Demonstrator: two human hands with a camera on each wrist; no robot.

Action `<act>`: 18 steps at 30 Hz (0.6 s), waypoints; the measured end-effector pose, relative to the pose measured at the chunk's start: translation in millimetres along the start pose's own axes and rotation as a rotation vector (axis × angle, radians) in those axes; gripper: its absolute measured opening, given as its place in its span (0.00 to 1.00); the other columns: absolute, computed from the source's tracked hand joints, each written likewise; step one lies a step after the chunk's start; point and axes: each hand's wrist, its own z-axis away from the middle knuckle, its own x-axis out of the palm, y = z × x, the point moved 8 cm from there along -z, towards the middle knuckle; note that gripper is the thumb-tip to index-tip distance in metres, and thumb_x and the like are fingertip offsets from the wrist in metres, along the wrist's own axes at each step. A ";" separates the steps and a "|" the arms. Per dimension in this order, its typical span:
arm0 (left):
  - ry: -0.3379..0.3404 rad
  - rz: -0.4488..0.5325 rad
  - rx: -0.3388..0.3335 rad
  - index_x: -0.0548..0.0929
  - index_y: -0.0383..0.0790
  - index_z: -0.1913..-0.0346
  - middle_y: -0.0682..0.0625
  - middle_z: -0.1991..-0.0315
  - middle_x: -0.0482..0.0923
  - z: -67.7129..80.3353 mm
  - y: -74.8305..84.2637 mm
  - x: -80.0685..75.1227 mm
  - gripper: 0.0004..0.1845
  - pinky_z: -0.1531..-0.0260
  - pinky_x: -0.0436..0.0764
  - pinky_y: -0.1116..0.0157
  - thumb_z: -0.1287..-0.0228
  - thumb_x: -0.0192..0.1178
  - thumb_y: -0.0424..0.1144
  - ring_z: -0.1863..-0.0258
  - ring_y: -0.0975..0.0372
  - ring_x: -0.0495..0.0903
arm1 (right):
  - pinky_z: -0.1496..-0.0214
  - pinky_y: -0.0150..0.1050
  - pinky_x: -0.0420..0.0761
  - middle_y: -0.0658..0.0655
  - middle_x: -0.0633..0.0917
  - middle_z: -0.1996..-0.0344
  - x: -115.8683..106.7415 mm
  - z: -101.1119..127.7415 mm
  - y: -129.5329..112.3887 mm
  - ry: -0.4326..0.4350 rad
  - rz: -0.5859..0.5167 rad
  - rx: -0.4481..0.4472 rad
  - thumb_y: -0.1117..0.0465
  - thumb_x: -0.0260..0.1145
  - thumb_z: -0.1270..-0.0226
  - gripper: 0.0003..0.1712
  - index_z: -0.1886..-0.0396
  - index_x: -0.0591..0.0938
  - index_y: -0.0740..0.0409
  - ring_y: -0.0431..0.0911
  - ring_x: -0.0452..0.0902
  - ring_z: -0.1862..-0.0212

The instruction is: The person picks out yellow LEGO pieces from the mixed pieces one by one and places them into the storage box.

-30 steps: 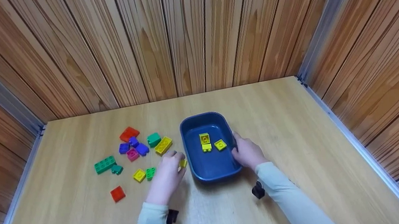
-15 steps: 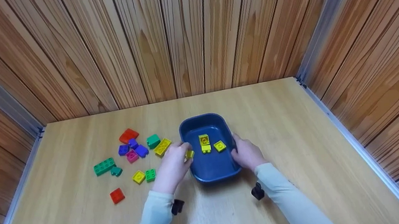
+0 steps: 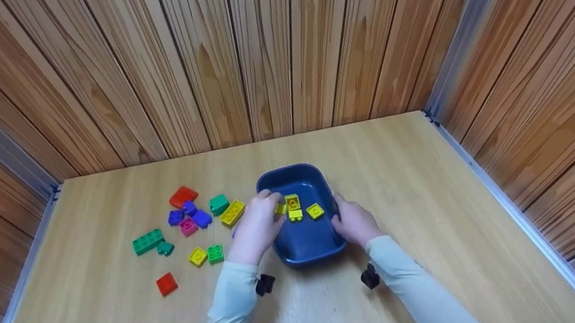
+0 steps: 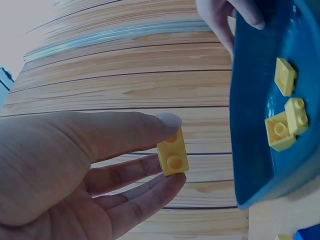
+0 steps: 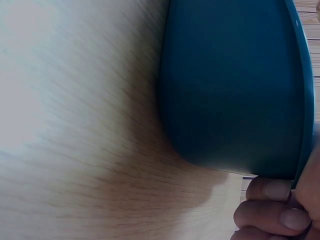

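My left hand (image 3: 256,229) pinches a small yellow toy brick (image 4: 173,152) between thumb and fingertips, over the left rim of a dark blue plastic tub (image 3: 309,245). In the left wrist view the brick's studs face the camera. My right hand (image 3: 355,222) grips the tub's right side at the rim; the right wrist view shows its curled fingers (image 5: 272,216) against the outside. Inside the tub lie a yellow brick (image 3: 292,201), a second yellow brick (image 3: 295,215) touching it, and a flatter yellow piece (image 3: 315,211) to their right.
Left of the tub lie several loose bricks: a long yellow one (image 3: 232,213), a yellow square (image 3: 198,256), green (image 3: 148,241), red (image 3: 167,284) and pink (image 3: 188,227) ones. A purple piece is mostly hidden behind my left hand. Wood-patterned walls (image 3: 261,48) enclose the table.
My left hand has carried the yellow brick rightward and away from me, from beside the tub to over its left rim. The right hand has kept its grip on the tub.
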 end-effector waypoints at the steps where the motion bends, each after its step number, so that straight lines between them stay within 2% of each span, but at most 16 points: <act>1: 0.002 0.006 0.005 0.82 0.39 0.51 0.46 0.57 0.78 -1.9 1.8 0.2 0.14 0.56 0.81 0.63 0.41 0.67 0.33 0.60 0.57 0.79 | 0.57 0.46 0.80 0.65 0.80 0.51 0.2 0.0 0.5 -0.002 -0.004 0.004 0.60 0.56 0.31 0.35 0.27 0.58 0.61 0.50 0.77 0.65; 4: 0.001 0.022 0.013 0.82 0.39 0.51 0.45 0.56 0.78 -8.2 6.2 1.6 0.14 0.56 0.81 0.63 0.41 0.66 0.33 0.60 0.57 0.79 | 0.60 0.46 0.80 0.65 0.81 0.54 0.3 0.2 1.1 -0.001 -0.014 0.001 0.60 0.56 0.32 0.35 0.27 0.58 0.61 0.50 0.77 0.67; 11: -0.019 0.063 0.024 0.81 0.39 0.50 0.45 0.53 0.76 -24.8 13.1 6.7 0.14 0.54 0.80 0.62 0.39 0.65 0.32 0.56 0.56 0.77 | 0.54 0.51 0.80 0.67 0.81 0.51 -1.4 -0.7 1.5 0.040 0.016 -0.022 0.61 0.58 0.33 0.35 0.28 0.61 0.61 0.53 0.80 0.61; 18: -0.055 0.066 -0.004 0.81 0.40 0.49 0.45 0.51 0.76 -36.2 12.8 13.5 0.14 0.52 0.79 0.61 0.38 0.64 0.34 0.53 0.56 0.75 | 0.54 0.49 0.80 0.65 0.80 0.48 1.7 -1.4 2.4 0.007 -0.008 0.004 0.60 0.57 0.32 0.35 0.27 0.59 0.59 0.51 0.79 0.60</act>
